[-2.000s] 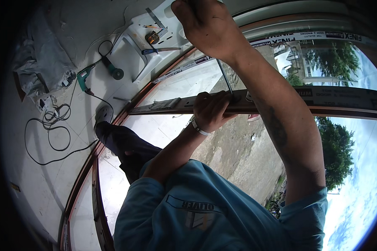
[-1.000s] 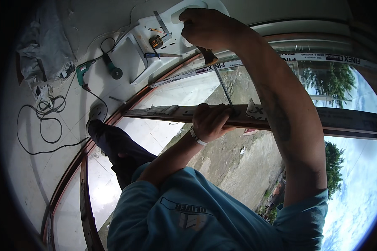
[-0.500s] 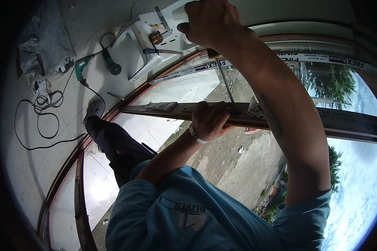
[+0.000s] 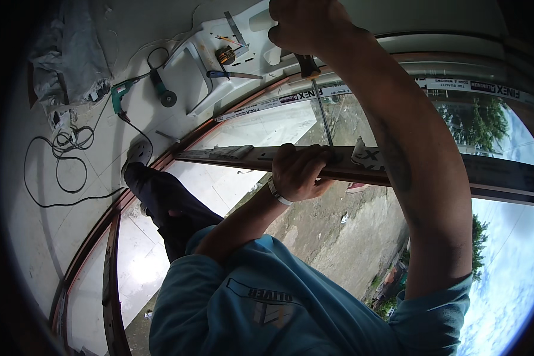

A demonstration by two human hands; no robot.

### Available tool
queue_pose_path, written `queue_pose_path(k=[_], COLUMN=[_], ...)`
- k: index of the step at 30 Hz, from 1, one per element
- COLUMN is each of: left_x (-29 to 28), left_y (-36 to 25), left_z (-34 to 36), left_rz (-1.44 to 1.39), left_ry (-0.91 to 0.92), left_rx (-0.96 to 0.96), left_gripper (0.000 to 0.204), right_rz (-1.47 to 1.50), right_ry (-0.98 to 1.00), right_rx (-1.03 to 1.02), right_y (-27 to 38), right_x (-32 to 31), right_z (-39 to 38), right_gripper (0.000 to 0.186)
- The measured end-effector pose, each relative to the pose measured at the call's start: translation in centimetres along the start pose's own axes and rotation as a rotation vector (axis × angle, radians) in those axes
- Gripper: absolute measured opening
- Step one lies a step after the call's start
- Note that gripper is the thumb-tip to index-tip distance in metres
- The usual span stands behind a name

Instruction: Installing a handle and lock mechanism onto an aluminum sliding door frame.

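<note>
A brown metal frame bar [image 4: 255,155] crosses in front of me, with torn pieces of protective film on it. My left hand [image 4: 301,172] is closed over this bar, its fingers curled around the upper edge. Just beside those fingers, the thin shaft of a screwdriver [image 4: 321,113] meets the bar; its tip is hidden. The dark handle points up toward my right hand [image 4: 308,26], which is raised at the top of the view. That hand is closed, apparently around the handle's end, though its palm side is hidden.
A white plastic chair [image 4: 190,80] holds a tape measure [image 4: 225,55], a try square [image 4: 236,29] and a blue-handled tool [image 4: 234,75]. On the floor lie a green drill [image 4: 120,95], an angle grinder [image 4: 162,89] and looped black cable [image 4: 56,151]. Glass panes flank the bar.
My right hand has risen slightly, and more of the screwdriver handle shows beneath it. My left hand stays on the bar. The whole view has shifted a little.
</note>
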State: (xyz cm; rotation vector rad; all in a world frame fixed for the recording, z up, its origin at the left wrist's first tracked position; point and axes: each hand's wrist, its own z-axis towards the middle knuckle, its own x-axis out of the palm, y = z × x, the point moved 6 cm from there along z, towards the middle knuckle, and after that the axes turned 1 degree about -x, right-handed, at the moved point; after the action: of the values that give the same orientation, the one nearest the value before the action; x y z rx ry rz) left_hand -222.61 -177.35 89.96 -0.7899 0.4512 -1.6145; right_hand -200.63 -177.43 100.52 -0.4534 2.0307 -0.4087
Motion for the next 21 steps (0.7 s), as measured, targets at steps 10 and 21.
queue_pose_path(k=[10, 21], left_x=[0.1, 0.9], left_y=[-0.1, -0.9], left_z=[0.1, 0.4], left_rz=[0.052, -0.022], left_ry=[0.021, 0.022], left_rx=[-0.006, 0.022], left_gripper=[0.039, 0.042], right_rz=[-0.878, -0.868], right_ry=[0.082, 0.066], right_rx=[-0.036, -0.223], right_y=[1.9, 2.0], right_x=[0.3, -0.3], right_z=[-2.4, -5.7], right_gripper=[0.041, 0.040])
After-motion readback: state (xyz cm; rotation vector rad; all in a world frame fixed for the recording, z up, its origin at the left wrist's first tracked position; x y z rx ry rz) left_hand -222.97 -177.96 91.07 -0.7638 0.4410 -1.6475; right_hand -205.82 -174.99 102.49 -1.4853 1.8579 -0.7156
